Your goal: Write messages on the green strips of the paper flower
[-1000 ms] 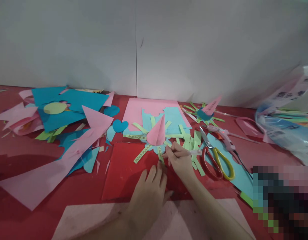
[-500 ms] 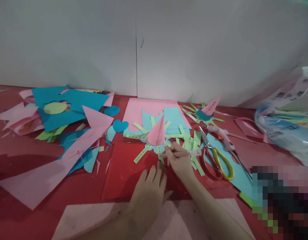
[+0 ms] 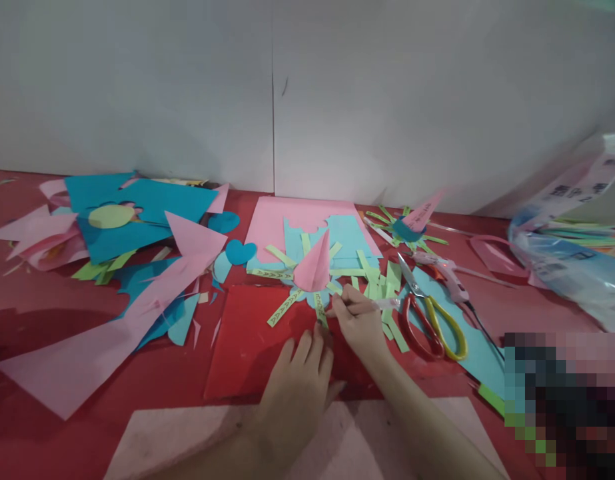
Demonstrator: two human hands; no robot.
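A pink paper cone (image 3: 313,265) stands on a light blue paper base (image 3: 307,298) with green paper strips fanning out around it. Small dark marks run along some strips, such as the lower left strip (image 3: 284,309). My right hand (image 3: 356,321) is closed around a pale pen (image 3: 386,304), its tip at the front strip (image 3: 319,307). Lying flat with fingers stretched out, my left hand (image 3: 303,373) touches the near end of that same strip. Under both hands is a bright red sheet (image 3: 247,347).
Scissors (image 3: 427,320) with red and yellow handles and a pink glue gun (image 3: 446,275) lie to the right. A similar paper figure (image 3: 412,223) stands behind them. Pink and blue paper scraps (image 3: 137,300) cover the left side. A plastic bag (image 3: 572,260) sits far right.
My right hand and the pen have shifted very slightly along the front strip, where more dark marks show. My left hand stays in place.
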